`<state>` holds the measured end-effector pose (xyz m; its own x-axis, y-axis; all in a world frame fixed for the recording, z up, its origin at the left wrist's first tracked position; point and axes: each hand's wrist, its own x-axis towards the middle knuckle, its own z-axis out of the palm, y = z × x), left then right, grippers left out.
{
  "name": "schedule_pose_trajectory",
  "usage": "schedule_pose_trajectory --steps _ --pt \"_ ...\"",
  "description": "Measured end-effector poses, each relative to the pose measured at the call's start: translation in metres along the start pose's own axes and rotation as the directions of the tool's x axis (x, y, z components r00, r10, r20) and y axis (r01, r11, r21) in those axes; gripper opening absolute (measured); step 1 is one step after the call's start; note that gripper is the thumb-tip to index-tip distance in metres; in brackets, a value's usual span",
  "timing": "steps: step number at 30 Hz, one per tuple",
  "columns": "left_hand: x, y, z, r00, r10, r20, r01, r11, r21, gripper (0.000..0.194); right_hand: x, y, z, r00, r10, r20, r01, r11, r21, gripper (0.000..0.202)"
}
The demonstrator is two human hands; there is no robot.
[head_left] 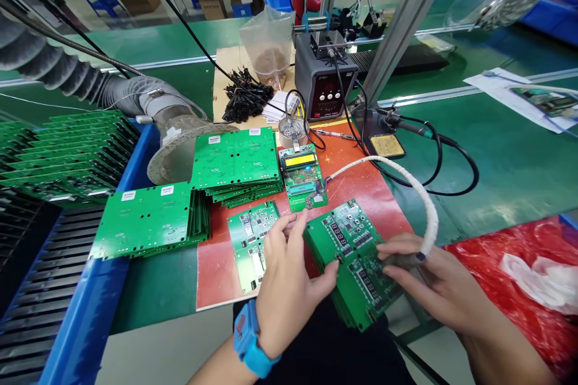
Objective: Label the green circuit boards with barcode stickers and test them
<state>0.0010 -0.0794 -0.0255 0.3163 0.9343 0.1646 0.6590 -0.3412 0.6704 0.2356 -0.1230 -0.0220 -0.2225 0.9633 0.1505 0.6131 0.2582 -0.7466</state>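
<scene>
A stack of green circuit boards (343,234) with dark digit displays lies slightly tilted near the front edge of the red mat. My left hand (289,271), wearing a blue watch, is at the stack's left side, fingers spread and thumb at the top board's edge. Between finger and thumb, my right hand (433,280) grips the dark cable connector (401,260) over the top board; its contact end is hidden. A white wrapped cable (419,192) arcs from it to a small test board (300,177) with a lit yellow screen. Another display board (246,231) lies left of my left hand.
Green board stacks (235,159) stand at left, beside a blue rack of boards (126,192). A grey fume hose (171,144) opens behind them. The soldering station (323,81), iron holder (383,132) and black cables stand behind. Red plastic (487,258) lies at right.
</scene>
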Motion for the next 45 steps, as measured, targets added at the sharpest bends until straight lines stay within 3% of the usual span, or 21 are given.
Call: schedule_pose_trajectory --steps 5,45 --pt "0.007 -0.009 -0.004 0.992 -0.032 0.120 0.045 0.992 -0.115 0.059 0.001 -0.001 0.000 1.000 -0.006 0.008 0.006 1.000 0.000 0.028" --pt "0.003 -0.011 -0.002 0.974 -0.135 0.182 0.172 0.963 -0.209 0.058 0.000 0.000 -0.001 1.000 0.016 0.004 -0.016 0.998 0.054 0.027"
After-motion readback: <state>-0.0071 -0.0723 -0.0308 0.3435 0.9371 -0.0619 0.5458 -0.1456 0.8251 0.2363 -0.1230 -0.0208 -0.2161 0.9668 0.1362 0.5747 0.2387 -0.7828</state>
